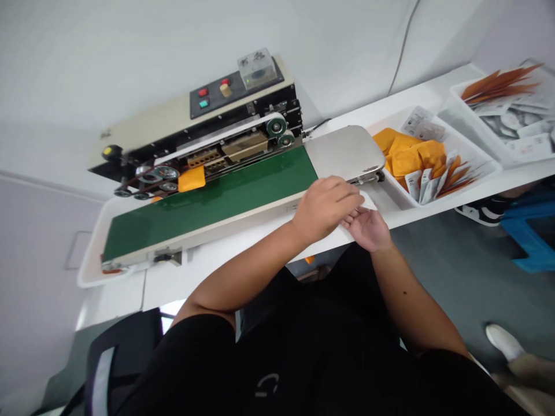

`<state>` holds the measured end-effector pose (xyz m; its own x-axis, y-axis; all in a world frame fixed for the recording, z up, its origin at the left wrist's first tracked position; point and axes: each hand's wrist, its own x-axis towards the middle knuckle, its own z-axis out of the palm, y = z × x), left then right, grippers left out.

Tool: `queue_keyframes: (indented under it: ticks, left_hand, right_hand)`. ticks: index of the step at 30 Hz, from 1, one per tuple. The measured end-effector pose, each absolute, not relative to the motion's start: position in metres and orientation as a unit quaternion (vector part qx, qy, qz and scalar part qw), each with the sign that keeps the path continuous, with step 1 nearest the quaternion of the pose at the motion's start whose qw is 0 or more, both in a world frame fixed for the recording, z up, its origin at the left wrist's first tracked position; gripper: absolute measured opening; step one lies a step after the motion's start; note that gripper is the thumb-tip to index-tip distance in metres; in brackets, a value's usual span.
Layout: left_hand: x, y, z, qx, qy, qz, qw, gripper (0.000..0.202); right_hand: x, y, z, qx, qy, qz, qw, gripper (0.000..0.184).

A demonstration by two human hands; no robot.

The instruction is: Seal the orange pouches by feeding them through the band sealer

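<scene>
Both hands meet in front of the steel plate (347, 153) at the right end of a band sealing machine (243, 124). Between them is a small flat white packet (367, 200), mostly covered by fingers. My left hand (325, 209) reaches over from the left, its fingers bent down and closed on the packet. My right hand (369, 229) is turned palm up beneath, with its fingers curled against the packet. On the green conveyor belt (243, 188), an orange pouch (191, 178) stands at the sealer's left rollers.
A white bin (401, 196) of orange and white pouches (418, 156) stands right of the machine, with another filled bin (481, 124) beyond. A white tray (89, 260) lies under the belt's left end. A blue stool (526, 231) and another person's shoe (505, 341) are at right.
</scene>
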<state>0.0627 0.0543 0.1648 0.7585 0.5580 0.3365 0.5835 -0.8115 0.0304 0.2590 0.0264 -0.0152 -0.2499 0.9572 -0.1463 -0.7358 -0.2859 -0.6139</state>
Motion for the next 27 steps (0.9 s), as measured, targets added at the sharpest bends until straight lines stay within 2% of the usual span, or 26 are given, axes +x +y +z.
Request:
queue_keyframes:
  ticks: [2, 5, 12, 21, 27]
  left_hand:
    - [0.051, 0.068, 0.170, -0.916, -0.315, -0.243, 0.051, 0.035]
    - [0.033, 0.089, 0.175, -0.889, -0.352, -0.282, 0.083, 0.042]
    - [-0.003, 0.125, 0.185, -0.838, -0.463, -0.239, 0.158, 0.035]
    - [-0.030, 0.148, 0.177, -0.827, -0.501, -0.201, 0.157, 0.018]
    - [-0.039, 0.147, 0.182, -0.820, -0.512, -0.211, 0.144, 0.018]
  right_hand:
    - [0.260, 0.027, -0.013, -0.260, -0.229, 0.767, 0.540, 0.060]
    - [0.261, 0.027, -0.010, -0.282, -0.239, 0.764, 0.529, 0.069]
    - [0.261, 0.028, -0.008, -0.281, -0.248, 0.766, 0.522, 0.067]
    - [0.260, 0.028, -0.005, -0.290, -0.245, 0.765, 0.520, 0.068]
    - [0.261, 0.028, -0.005, -0.290, -0.245, 0.765, 0.520, 0.066]
